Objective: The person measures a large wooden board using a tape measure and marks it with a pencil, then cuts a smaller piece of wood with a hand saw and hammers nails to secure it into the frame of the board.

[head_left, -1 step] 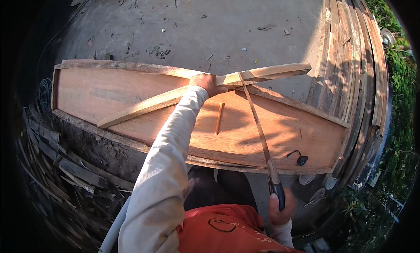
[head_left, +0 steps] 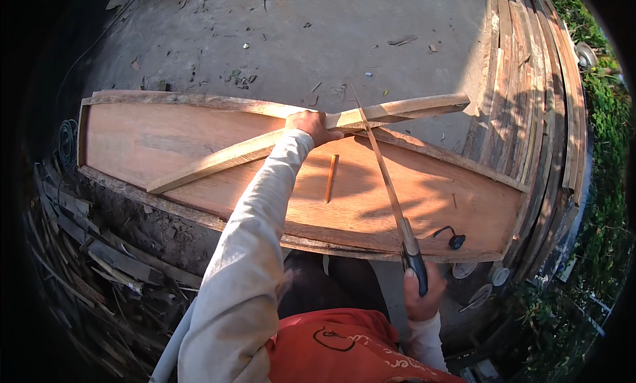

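My left hand (head_left: 310, 126) is closed around a long wooden batten (head_left: 218, 159) that lies slanted across a shallow wood-framed plywood panel (head_left: 165, 135). The batten's right end sticks out past the panel's far edge. In my right hand (head_left: 425, 291) is the dark handle of a handsaw (head_left: 389, 179). Its narrow blade crosses the batten just to the right of my left hand, with the tip beyond the wood. On the panel between them lies a flat orange-brown pencil (head_left: 332, 178).
A small black object with a short strap (head_left: 456, 241) sits near the panel's right end. Long boards (head_left: 523, 111) are stacked at the right, beside green plants (head_left: 606, 131). Wood scraps (head_left: 112, 250) heap up at the left. Debris dots the concrete floor (head_left: 318, 32).
The saw and my right hand have moved forward, away from me, and the blade tip reaches farther past the batten. My left hand and the batten have stayed nearly in place.
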### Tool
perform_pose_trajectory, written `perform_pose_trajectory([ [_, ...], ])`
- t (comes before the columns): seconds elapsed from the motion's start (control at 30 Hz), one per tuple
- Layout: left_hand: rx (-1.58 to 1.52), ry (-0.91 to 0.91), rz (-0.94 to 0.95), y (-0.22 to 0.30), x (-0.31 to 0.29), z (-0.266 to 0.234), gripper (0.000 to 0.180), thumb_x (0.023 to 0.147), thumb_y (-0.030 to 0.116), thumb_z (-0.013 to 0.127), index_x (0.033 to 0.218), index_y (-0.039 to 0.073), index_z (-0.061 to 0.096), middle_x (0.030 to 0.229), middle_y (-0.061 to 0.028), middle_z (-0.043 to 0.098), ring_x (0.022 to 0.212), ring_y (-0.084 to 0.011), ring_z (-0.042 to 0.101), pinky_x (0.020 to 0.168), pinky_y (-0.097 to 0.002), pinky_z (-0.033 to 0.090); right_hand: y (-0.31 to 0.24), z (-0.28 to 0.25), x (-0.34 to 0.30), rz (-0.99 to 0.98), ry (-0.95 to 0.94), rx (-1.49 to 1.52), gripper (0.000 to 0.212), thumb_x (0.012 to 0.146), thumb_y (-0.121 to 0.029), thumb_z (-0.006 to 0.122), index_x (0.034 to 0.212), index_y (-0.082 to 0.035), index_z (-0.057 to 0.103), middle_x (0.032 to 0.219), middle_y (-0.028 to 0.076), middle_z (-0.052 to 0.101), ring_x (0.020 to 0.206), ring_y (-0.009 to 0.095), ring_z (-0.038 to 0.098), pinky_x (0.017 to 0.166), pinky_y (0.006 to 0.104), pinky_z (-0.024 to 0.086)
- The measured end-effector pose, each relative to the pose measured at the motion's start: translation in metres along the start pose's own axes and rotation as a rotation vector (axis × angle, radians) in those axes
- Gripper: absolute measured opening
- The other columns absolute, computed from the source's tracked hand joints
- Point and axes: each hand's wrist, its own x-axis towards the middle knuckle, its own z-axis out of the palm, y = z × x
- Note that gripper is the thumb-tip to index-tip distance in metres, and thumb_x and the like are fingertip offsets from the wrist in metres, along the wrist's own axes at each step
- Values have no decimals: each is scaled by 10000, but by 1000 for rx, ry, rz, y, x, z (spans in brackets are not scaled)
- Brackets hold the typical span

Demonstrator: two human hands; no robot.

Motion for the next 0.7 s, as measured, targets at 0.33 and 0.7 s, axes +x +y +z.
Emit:
perform_pose_trajectory([
  [0.33, 32, 22, -5, -8, 10, 6, 783, 737, 765, 655, 1157, 109, 723, 1111, -110, 744, 1078, -252, 699, 913, -385, 549, 17, -26, -58, 89, -8, 35, 272, 886, -262, 682, 881, 2, 616, 605, 114, 532, 518, 219, 571, 525, 366, 469],
  [0.7, -29, 7, -19, -19, 29, -7, 774, 745, 742, 644, 1192, 114, 715, 1129, -116, 741, 1082, -261, 697, 928, -392, 545, -6, 63, 108, -11, -20, 44, 217, 901, -198, 678, 853, 1, 607, 595, 146, 565, 508, 253, 583, 520, 375, 463],
])
